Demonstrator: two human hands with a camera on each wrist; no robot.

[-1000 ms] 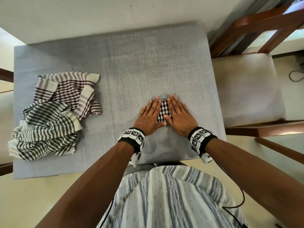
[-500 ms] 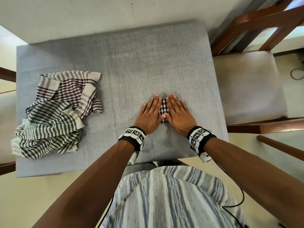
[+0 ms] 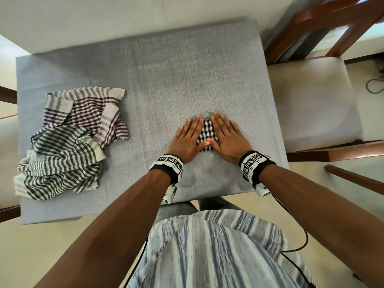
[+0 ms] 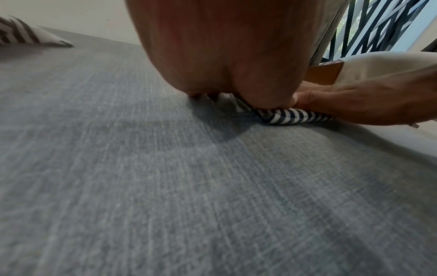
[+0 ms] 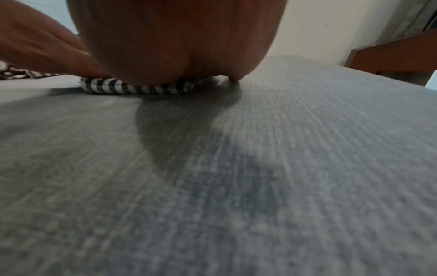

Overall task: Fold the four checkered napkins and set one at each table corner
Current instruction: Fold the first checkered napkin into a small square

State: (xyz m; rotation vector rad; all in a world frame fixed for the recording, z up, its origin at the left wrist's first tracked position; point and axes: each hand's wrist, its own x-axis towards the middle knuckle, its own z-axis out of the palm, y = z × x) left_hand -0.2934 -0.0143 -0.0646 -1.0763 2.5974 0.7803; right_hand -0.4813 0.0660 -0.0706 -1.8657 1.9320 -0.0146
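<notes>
A: Why is the grey table [image 3: 145, 84] bare in the middle, with cloth only at its left side?

B: Probably to keep a working space. The heap of unfolded napkins [image 3: 70, 142] waits at the left edge, well apart from the hands, and no corner holds a napkin yet.

A: And the small one?

B: The folded checkered napkin [image 3: 205, 135] lies near the front right, a compact thick pad. The left hand [image 3: 187, 140] and right hand [image 3: 228, 140] lie flat on it, fingers straight, gripping nothing. They flank its middle strip, likely to press the creases so the layers don't spring open.
</notes>
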